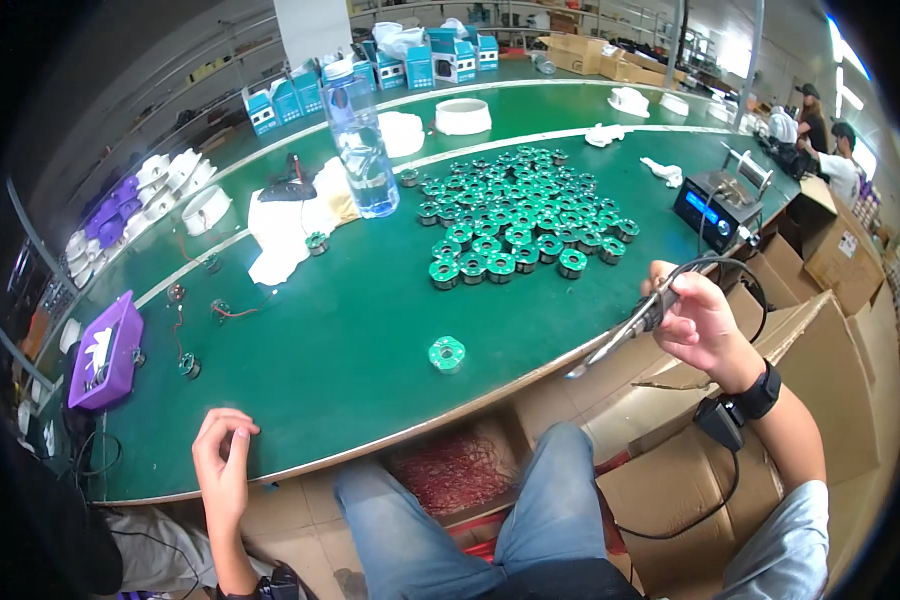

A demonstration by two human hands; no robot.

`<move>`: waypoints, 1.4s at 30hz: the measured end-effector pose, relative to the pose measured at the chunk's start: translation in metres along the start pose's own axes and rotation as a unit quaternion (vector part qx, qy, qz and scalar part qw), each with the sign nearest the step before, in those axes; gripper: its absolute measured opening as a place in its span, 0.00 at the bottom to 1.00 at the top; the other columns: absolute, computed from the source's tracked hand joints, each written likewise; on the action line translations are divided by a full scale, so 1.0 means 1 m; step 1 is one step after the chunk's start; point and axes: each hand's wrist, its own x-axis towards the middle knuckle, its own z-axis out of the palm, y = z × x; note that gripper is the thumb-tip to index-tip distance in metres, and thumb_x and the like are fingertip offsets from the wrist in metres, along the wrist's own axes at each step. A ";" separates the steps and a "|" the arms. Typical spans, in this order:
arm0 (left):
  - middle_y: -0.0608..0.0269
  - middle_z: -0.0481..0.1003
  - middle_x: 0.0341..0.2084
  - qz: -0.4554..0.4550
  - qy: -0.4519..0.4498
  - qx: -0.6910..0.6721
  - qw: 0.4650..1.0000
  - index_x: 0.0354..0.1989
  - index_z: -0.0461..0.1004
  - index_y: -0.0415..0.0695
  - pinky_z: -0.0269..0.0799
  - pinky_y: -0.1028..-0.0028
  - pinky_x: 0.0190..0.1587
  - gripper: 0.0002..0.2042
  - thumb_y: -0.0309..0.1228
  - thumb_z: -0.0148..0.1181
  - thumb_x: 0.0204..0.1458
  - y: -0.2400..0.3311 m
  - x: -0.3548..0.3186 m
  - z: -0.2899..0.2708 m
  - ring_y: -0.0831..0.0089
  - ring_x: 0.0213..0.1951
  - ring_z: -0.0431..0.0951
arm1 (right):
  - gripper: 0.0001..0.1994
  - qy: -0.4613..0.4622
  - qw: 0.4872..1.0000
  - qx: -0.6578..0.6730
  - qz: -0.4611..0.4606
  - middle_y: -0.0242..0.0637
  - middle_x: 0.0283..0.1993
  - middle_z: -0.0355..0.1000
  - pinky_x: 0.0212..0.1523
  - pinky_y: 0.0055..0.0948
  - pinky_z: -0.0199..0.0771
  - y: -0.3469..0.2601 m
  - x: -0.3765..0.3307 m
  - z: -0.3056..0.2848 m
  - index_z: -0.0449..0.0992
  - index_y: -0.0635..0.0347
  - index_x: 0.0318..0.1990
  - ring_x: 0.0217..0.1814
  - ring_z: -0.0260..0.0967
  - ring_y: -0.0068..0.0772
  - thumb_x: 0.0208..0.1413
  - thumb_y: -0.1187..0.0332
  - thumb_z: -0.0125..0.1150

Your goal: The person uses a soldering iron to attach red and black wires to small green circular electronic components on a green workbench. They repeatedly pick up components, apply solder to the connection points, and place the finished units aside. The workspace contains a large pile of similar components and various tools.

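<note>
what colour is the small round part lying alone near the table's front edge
Green, with a pale centre: the lone round part, head view.

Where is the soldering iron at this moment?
In the head view the soldering iron is in the right hand, off the table's near right edge, its tip pointing down-left, right of the lone green coil.

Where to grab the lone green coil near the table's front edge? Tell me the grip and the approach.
Probably pinch the lone green coil across its round outer rim, coming straight down from above: it lies flat, hole up, apart from the others. The left hand, empty at the table edge, looks freer.
</note>
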 end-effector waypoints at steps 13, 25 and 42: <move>0.63 0.65 0.14 0.250 -0.166 0.026 0.954 0.15 0.67 0.43 0.59 0.71 0.24 0.06 0.27 0.59 0.35 0.096 0.027 0.088 0.67 0.21 0.64 | 0.09 0.061 0.977 0.195 0.067 0.39 0.19 0.68 0.06 0.08 0.53 -0.007 0.002 -0.017 0.70 0.61 0.27 0.09 0.53 0.10 0.48 0.66 0.49; 0.57 0.64 0.20 0.215 -0.140 0.162 0.953 0.43 0.68 0.38 0.59 0.68 0.30 0.18 0.32 0.55 0.43 0.095 0.015 0.112 0.62 0.26 0.64 | 0.08 0.094 0.981 0.158 0.061 0.38 0.18 0.68 0.06 0.09 0.49 -0.009 0.002 -0.014 0.70 0.60 0.25 0.08 0.50 0.11 0.48 0.66 0.49; 0.57 0.66 0.14 0.075 -0.145 0.119 0.979 0.23 0.65 0.39 0.62 0.67 0.22 0.06 0.27 0.55 0.40 0.108 0.052 0.048 0.63 0.18 0.69 | 0.10 0.071 0.984 0.160 0.028 0.41 0.19 0.69 0.05 0.11 0.48 -0.005 0.002 -0.022 0.70 0.62 0.28 0.08 0.49 0.14 0.49 0.66 0.44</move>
